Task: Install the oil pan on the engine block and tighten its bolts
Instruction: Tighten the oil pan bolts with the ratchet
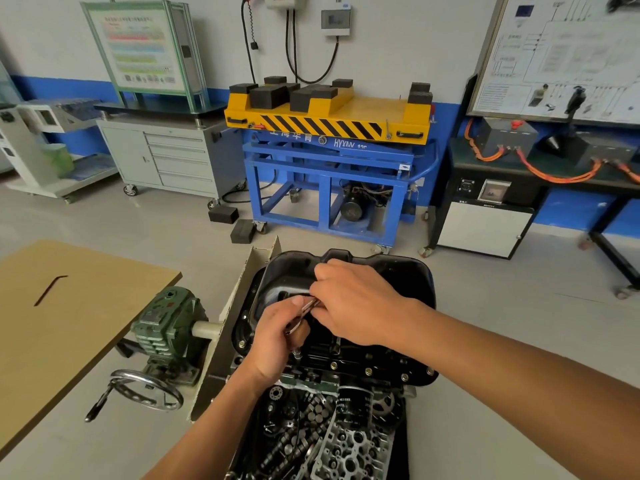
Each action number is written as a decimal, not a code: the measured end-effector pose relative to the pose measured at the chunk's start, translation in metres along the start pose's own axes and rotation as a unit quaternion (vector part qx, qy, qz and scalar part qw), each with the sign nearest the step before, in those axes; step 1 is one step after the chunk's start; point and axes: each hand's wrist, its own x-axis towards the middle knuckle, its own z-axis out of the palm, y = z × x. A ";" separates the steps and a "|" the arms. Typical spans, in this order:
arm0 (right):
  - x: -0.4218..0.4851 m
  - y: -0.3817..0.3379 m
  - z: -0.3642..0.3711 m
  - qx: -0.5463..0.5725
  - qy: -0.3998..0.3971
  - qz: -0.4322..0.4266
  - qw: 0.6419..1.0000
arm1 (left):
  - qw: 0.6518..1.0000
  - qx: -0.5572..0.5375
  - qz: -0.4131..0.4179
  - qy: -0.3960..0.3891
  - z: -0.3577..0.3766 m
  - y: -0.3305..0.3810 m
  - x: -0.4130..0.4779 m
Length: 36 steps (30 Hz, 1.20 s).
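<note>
1. The oil pan (398, 275) is seen seated upside down on the engine block (310, 377), with its black bottom facing up.
2. Bolts (369, 371) are seen standing in the pan's near flange, spaced along the edge.
3. A metal wrench (302, 315) is gripped by the left hand (277, 341), whose fingers are curled round the handle.
4. The wrench's lower end is set down at the near-left part of the flange.
5. The wrench's upper end is held by the right hand (353, 299), with fingers curled over it above the middle of the pan; the fingertips are hidden.
6. The engine is carried on a stand, where a green gearbox (166, 327) and a chrome handwheel (147, 389) are seen on the left.
7. A hex key (50, 289) is laid on the wooden bench (86, 334) further left, well apart from the hands.
8. Below the pan, an oil filter (355, 408) is seen above a black tray (400, 441) that is filled with engine parts.
9. A yellow lift cart (329, 116) is parked against the far wall.
</note>
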 end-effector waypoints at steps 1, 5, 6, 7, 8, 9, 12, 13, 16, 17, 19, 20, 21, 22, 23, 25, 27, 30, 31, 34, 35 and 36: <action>-0.004 -0.002 -0.001 0.004 0.000 0.005 1.000 | 1.000 -0.003 0.001 0.019 0.002 0.001 0.000; -0.020 -0.010 -0.003 0.016 -0.010 0.016 1.000 | 0.997 -0.007 -0.005 0.080 0.007 0.002 0.004; -0.023 -0.013 -0.003 0.016 -0.017 0.017 1.000 | 0.996 0.002 -0.013 0.083 0.009 0.001 0.005; -0.026 -0.015 -0.004 0.019 -0.023 0.019 0.999 | 0.996 0.007 -0.020 0.085 0.011 0.000 0.006; -0.029 -0.017 -0.004 0.027 -0.026 0.021 0.999 | 0.996 0.012 -0.021 0.086 0.013 -0.001 0.007; -0.031 -0.019 -0.004 0.038 -0.028 0.024 0.999 | 0.996 0.011 -0.019 0.086 0.015 0.000 0.008; -0.035 -0.025 -0.003 0.070 -0.032 0.023 0.997 | 0.997 0.013 -0.006 0.079 0.018 0.002 0.009; -0.035 -0.027 -0.003 0.078 -0.034 0.021 0.996 | 0.997 0.018 -0.004 0.075 0.018 0.003 0.009; -0.035 -0.028 -0.001 0.093 -0.036 0.020 0.995 | 0.998 0.019 -0.010 0.060 0.015 0.006 0.011; -0.034 -0.027 -0.001 0.097 -0.036 0.022 0.994 | 0.998 0.018 -0.014 0.055 0.014 0.007 0.012; -0.034 -0.027 0.000 0.100 -0.037 0.026 0.994 | 0.998 0.015 -0.022 0.049 0.014 0.008 0.012; -0.034 -0.028 0.000 0.101 -0.037 0.027 0.994 | 0.999 0.013 -0.024 0.047 0.014 0.009 0.012; -0.034 -0.028 0.001 0.104 -0.038 0.028 0.993 | 0.999 0.012 -0.025 0.045 0.014 0.009 0.011; -0.034 -0.029 0.001 0.108 -0.040 0.028 0.993 | 0.999 0.009 -0.025 0.043 0.014 0.009 0.011; -0.034 -0.030 0.000 0.111 -0.044 0.028 0.992 | 0.999 0.004 -0.027 0.042 0.014 0.009 0.010; -0.033 -0.030 -0.001 0.120 -0.058 0.030 0.991 | 0.999 -0.004 -0.038 0.039 0.012 0.007 0.010; -0.033 -0.028 -0.004 0.128 -0.075 0.040 0.988 | 0.998 -0.009 -0.051 0.037 0.008 0.008 0.010; -0.032 -0.022 -0.011 0.105 -0.097 0.055 0.988 | 0.997 -0.017 -0.074 0.035 0.004 0.009 0.010; -0.032 -0.019 -0.013 0.086 -0.097 0.061 0.990 | 0.996 -0.011 -0.080 0.032 0.003 0.009 0.010; -0.031 -0.015 -0.011 0.034 -0.081 0.072 0.994 | 0.996 0.013 -0.085 0.029 0.001 0.007 0.011; -0.030 -0.014 -0.009 0.020 -0.074 0.076 0.994 | 0.996 0.018 -0.083 0.026 0.000 0.006 0.011; -0.030 -0.014 -0.006 0.006 -0.066 0.082 0.994 | 0.996 0.020 -0.080 0.022 0.000 0.005 0.012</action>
